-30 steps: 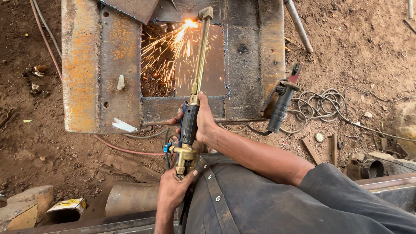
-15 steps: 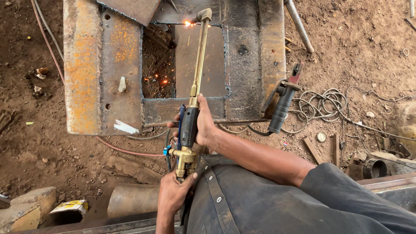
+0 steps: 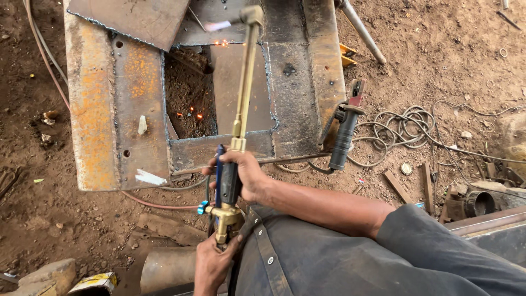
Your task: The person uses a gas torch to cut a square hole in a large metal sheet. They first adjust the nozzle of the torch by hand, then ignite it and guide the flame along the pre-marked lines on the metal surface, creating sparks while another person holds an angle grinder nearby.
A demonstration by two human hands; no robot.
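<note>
— What are the hands on?

— The right hand [image 3: 241, 176] has its fingers wrapped tight around the dark grip of the brass cutting torch [image 3: 243, 104]. The left hand [image 3: 211, 263] pinches the valve end with closed fingers.

— Where does the torch point?

— Away from the person, its nozzle over the far edge of the rusty steel plate [image 3: 137, 98] lying on the dirt, with a few embers glowing in the cut-out opening [image 3: 189, 107].

— Anything else nearby?

— An electrode holder [image 3: 344, 137] leans on the plate's right side, beside coiled wire [image 3: 405, 123].
</note>
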